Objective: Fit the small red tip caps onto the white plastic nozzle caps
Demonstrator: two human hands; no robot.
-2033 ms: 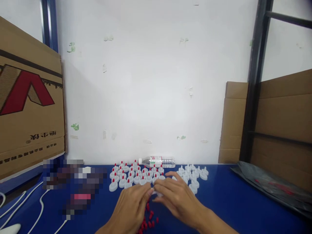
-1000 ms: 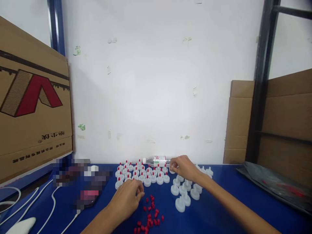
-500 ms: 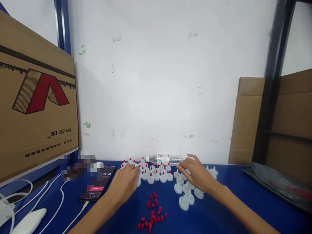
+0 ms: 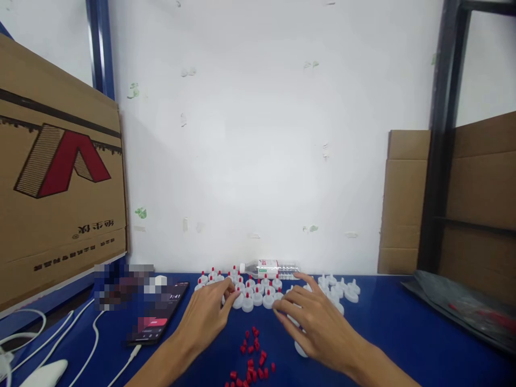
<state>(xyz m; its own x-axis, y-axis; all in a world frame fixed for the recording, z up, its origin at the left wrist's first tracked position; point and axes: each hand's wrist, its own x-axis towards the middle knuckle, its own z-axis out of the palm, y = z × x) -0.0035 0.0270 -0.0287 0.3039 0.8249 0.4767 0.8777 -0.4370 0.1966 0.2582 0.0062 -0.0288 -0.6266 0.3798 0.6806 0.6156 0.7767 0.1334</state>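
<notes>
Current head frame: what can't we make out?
All in the head view:
- Left hand: whether its fingertips pinch anything; too small to tell.
- White nozzle caps: full count; right hand covers some.
- Loose red tips: full count; bottom edge cuts off the pile.
- Phone: part of its screen; pixel blocks mask it.
- Bottle label: wording; print too small.
</notes>
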